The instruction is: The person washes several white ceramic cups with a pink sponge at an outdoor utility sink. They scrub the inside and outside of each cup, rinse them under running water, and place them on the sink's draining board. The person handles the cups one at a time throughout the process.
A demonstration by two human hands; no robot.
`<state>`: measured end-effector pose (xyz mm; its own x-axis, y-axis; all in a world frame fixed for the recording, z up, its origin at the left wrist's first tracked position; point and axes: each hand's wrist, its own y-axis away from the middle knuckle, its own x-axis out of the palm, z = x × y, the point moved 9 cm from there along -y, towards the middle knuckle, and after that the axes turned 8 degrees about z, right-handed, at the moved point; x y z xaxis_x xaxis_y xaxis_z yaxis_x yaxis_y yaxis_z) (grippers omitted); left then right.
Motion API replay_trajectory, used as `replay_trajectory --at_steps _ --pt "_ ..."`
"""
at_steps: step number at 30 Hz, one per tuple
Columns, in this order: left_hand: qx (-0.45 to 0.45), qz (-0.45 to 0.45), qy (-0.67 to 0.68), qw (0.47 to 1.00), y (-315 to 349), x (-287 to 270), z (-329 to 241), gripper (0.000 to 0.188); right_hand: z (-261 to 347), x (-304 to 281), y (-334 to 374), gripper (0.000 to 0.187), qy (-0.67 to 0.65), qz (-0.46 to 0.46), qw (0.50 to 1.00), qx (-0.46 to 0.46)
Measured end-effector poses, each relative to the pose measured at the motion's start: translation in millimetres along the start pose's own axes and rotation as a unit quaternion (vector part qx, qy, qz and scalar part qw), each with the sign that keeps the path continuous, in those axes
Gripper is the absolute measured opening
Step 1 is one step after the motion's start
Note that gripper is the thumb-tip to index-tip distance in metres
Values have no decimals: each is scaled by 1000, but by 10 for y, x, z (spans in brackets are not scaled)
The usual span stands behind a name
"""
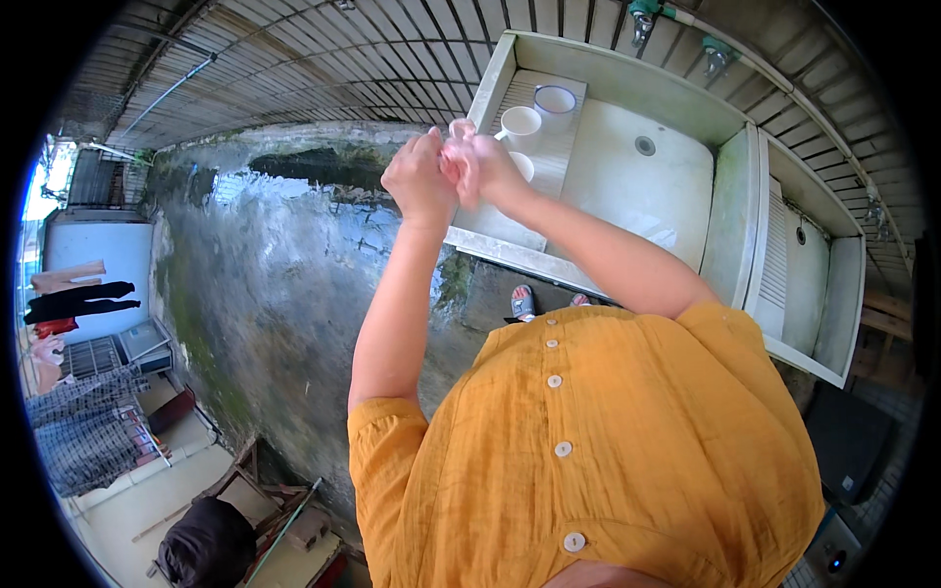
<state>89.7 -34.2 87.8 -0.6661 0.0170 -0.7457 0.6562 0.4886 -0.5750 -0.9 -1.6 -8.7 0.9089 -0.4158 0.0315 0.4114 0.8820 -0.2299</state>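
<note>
A crumpled pink cloth (462, 159) is bunched between my two hands, held up over the left end of the sink. My left hand (419, 178) is closed in a fist on one side of it. On the other side my right hand (498, 174), blurred a little, is also closed on the cloth. Just beyond my right hand a white mug (520, 122) stands on the ribbed washboard (557, 147). Behind that mug is a white cup with a blue rim (555, 101). A third white cup (526, 167) is partly hidden by my right hand.
The pale sink basin (637, 196) has a round drain (644, 146). A second basin (806, 265) adjoins it at the right. Green taps (718, 54) hang from a wall pipe. Wet, mossy concrete floor (284, 294) lies left. Clothes (78, 302) hang at the far left.
</note>
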Motion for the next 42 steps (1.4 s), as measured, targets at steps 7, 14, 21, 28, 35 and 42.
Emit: replay_trajectory --at_steps 7,14,21,28,35,42 --pt "-3 -21 20 1000 -39 75 136 13 -190 71 -77 35 -128 27 987 97" --pt "13 -9 7 1000 13 176 135 22 -104 88 236 37 -163 16 973 162" --pt "-51 -8 -29 998 131 268 277 4 -247 122 323 32 -226 33 948 223" --pt "-141 85 435 885 368 806 509 28 -739 -383 -57 18 -416 -15 900 129" --pt "-342 47 368 864 1005 1176 880 25 -480 92 157 21 -202 112 949 214" --pt "-210 -63 164 962 597 373 268 26 -499 -216 110 21 -42 56 994 84"
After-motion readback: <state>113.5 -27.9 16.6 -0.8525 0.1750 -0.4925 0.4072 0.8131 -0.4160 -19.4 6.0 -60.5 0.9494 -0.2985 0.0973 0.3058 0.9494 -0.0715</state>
